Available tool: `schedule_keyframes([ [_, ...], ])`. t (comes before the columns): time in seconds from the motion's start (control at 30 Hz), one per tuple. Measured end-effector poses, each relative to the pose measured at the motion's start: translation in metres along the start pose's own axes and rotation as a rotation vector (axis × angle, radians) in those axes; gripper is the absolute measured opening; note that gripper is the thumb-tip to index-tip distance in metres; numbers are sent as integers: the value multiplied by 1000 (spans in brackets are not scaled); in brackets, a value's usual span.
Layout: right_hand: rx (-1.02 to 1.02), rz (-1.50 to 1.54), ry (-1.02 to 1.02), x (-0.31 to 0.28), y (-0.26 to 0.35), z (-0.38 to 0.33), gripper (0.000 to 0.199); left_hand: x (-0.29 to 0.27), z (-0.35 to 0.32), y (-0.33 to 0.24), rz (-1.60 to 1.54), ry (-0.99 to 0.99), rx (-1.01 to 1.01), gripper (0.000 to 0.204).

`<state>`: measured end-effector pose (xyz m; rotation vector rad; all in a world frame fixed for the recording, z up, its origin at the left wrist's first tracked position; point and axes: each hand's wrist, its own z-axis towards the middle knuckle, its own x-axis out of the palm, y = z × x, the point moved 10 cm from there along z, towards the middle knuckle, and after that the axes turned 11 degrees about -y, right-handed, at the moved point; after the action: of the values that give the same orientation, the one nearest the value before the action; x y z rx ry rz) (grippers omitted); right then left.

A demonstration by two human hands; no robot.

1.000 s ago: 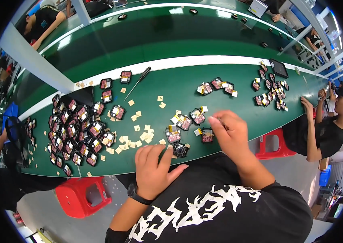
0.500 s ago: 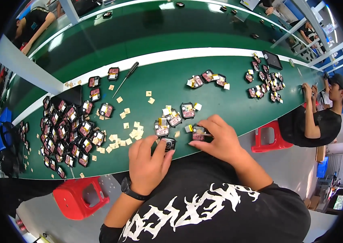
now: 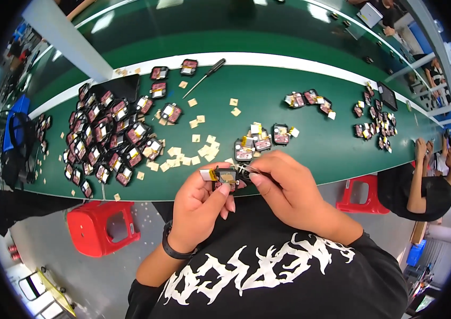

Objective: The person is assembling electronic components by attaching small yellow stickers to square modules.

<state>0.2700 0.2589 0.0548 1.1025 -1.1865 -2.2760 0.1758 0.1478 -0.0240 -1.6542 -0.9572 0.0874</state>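
Note:
My left hand is closed on a small black-cased electronic module, held above the table's near edge. From the module's left side a silver battery pouch sticks out on yellow tape. A beige square pad lies on the module, beside my left thumb. My right hand pinches a thin, pale strip just right of the module; its exact kind is unclear. Behind these fingertips is a dark object, mostly hidden. Just beyond my hands, similar modules sit on the green table.
A large heap of modules covers the table's left part, with loose beige squares beside it. Farther back lies a screwdriver. Another module cluster is at the right, near a seated person. Red stools stand below the edge.
The module has passed from my right hand to my left and now bears a beige square. My right hand has moved in close and pinches a pale strip. The view has shifted.

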Motion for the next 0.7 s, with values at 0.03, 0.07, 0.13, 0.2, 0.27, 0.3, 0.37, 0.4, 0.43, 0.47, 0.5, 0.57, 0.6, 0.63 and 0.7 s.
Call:
schedule_keyframes([
  [0.03, 19, -10, 13, 2, 1, -1, 23, -5, -2, -2, 53, -59, 7, 35],
  [0.07, 16, -3, 22, 6, 4, 0, 23, -8, -4, 0, 52, -70, 9, 35],
  [0.13, 3, -70, 72, 17, 10, -1, 18, -14, -8, -7, 130, -98, 179, 36],
  [0.2, 24, -100, 82, 22, 14, -1, 15, -20, -9, -10, 215, -135, 258, 35],
  [0.27, 49, -134, 86, 25, 14, -2, 14, -24, -10, -15, 301, -165, 334, 35],
  [0.3, 73, -171, 71, 25, 12, -3, 14, -22, -14, -24, 462, -183, 454, 34],
  [0.37, 102, -211, 52, 26, 11, -3, 15, -19, -19, -33, 624, -192, 571, 32],
  [0.4, 98, -218, 43, 26, 13, -4, 15, -18, -21, -35, 669, -210, 603, 31],
  [0.43, 92, -225, 34, 26, 15, -3, 16, -17, -23, -38, 714, -229, 636, 30],
  [0.47, 96, -228, 30, 26, 15, -4, 16, -18, -21, -36, 713, -223, 636, 30],
  [0.5, 89, -236, 55, 28, 16, -5, 16, -17, -22, -38, 702, -232, 716, 32],
  [0.57, 88, -249, 74, 30, 16, -7, 16, -15, -24, -42, 687, -230, 796, 35],
  [0.6, 62, -248, 50, 28, 17, -8, 16, -16, -23, -41, 685, -204, 776, 35],
  [0.63, 36, -248, 27, 27, 18, -8, 16, -16, -22, -39, 684, -180, 755, 36],
  [0.7, 46, -248, 25, 28, 17, -10, 16, -19, -20, -33, 629, -160, 700, 34],
])
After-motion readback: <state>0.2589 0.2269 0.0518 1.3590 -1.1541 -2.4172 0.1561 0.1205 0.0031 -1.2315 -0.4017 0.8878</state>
